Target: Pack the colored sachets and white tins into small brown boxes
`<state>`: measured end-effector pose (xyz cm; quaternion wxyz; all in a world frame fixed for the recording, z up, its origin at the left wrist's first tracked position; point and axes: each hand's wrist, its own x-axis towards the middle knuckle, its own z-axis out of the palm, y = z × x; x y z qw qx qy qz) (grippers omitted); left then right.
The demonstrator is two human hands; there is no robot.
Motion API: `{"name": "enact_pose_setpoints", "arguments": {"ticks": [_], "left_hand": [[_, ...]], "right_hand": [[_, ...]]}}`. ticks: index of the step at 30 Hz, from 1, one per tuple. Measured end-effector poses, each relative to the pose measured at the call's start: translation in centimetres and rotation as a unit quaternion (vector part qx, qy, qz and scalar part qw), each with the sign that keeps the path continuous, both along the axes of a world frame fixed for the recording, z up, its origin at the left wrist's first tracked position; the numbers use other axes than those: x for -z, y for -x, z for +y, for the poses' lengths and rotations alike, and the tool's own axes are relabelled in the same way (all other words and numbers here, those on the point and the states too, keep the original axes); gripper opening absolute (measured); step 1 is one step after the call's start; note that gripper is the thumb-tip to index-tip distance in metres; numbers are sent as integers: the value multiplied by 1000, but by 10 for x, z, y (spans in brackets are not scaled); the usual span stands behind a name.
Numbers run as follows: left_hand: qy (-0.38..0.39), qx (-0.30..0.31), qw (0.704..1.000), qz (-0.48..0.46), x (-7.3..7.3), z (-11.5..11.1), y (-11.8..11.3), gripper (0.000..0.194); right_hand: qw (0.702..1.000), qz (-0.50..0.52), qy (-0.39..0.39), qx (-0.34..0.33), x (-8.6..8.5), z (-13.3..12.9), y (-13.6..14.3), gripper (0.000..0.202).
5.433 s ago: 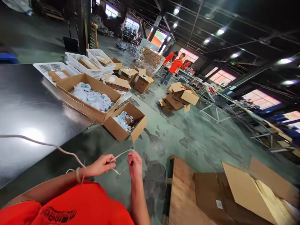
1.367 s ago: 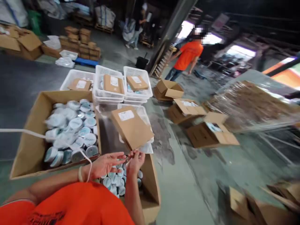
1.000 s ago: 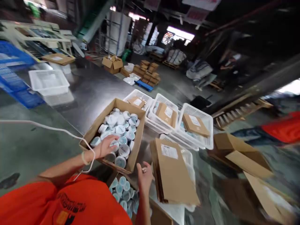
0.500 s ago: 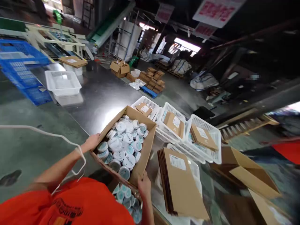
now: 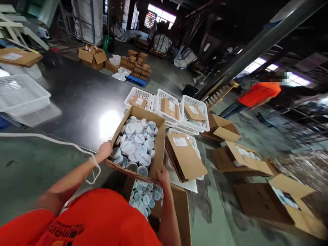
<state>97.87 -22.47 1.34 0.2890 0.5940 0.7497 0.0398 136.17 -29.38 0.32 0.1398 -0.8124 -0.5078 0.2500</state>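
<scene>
An open cardboard box (image 5: pixel 161 147) full of round white and teal lidded containers (image 5: pixel 139 138) is held in front of my body, over the table's near edge. My left hand (image 5: pixel 105 150) grips its left side, and my right hand (image 5: pixel 164 176) grips its near right corner. Beneath it, partly hidden, stands a second carton (image 5: pixel 180 208) holding more round containers (image 5: pixel 146 197). Flattened cardboard pieces (image 5: pixel 186 155) with a white label lie just right of the held box.
White baskets (image 5: pixel 196 102) with cardboard pieces line the dark table (image 5: pixel 77 89). Another white basket (image 5: pixel 23 94) is at left, near a white cable (image 5: pixel 51 138). Open cartons (image 5: pixel 241 159) stand on the floor at right. A person in orange (image 5: pixel 261 94) is farther back.
The view has swung to the right, bringing the person in orange and more floor cartons into sight. Both my hands still hold the box, which now covers less of the carton beneath.
</scene>
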Motion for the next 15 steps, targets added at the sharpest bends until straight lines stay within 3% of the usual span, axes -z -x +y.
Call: {"name": "enact_pose_setpoints", "arguments": {"ticks": [3, 6, 9, 12, 15], "left_hand": [[-17, -19, 999, -22, -2, 13, -8, 37], [-54, -23, 997, -44, -8, 19, -12, 35], [-131, 2, 991, -36, -17, 5, -13, 57], [-205, 119, 965, -113, -22, -27, -15, 70], [-142, 292, 899, -296, -16, -64, -28, 62]], "right_hand": [[1000, -26, 0, -2, 0, 1, 2, 43], [996, -77, -16, 44, 2, -7, 4, 42], [983, -102, -91, 123, 8, -34, 11, 41], [964, -11, -201, 176, 15, -87, 36, 52], [911, 163, -326, 194, 20, -145, 81, 75]]}}
